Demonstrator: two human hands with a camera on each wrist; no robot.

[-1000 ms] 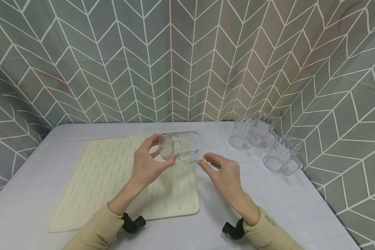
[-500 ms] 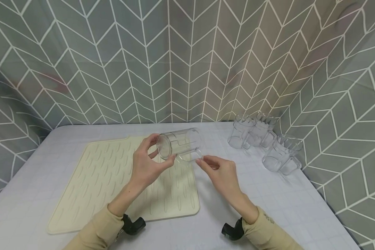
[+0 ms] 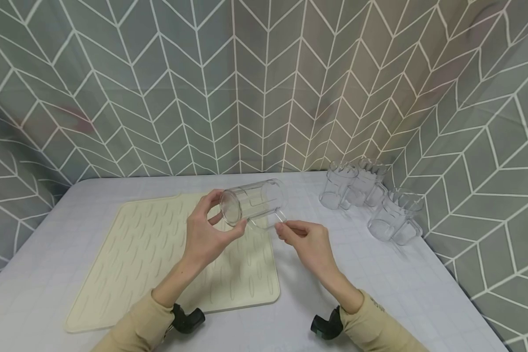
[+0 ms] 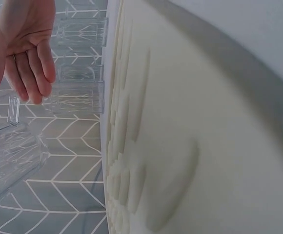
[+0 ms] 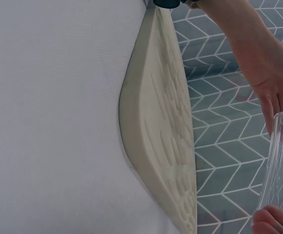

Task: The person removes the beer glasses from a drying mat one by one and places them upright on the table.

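A clear glass-like mug [image 3: 261, 199] lies sideways in the air, above the right part of a cream ridged mat [image 3: 136, 254]. My left hand [image 3: 206, 237] grips its left end, thumb below and fingers behind. At the mug's handle, my right hand [image 3: 310, 244] pinches with thumb and forefinger. Seen from the left wrist, the mug [image 4: 14, 156] tilts near the right hand [image 4: 27, 53], whose fingers reach the handle. In the right wrist view the left hand [image 5: 271, 68] is at one end of the mug [image 5: 282, 161].
Three similar clear mugs stand upright at the right back: one mug [image 3: 336, 188], a second mug [image 3: 367, 186] close beside it, and a third mug [image 3: 391, 215] nearer the table's right edge. A white cloth [image 3: 255, 332] covers the table. A patterned curtain [image 3: 264, 88] hangs behind.
The mug's right end has tilted up slightly. My right hand has shifted a little left along with the handle; the left hand keeps its grip.
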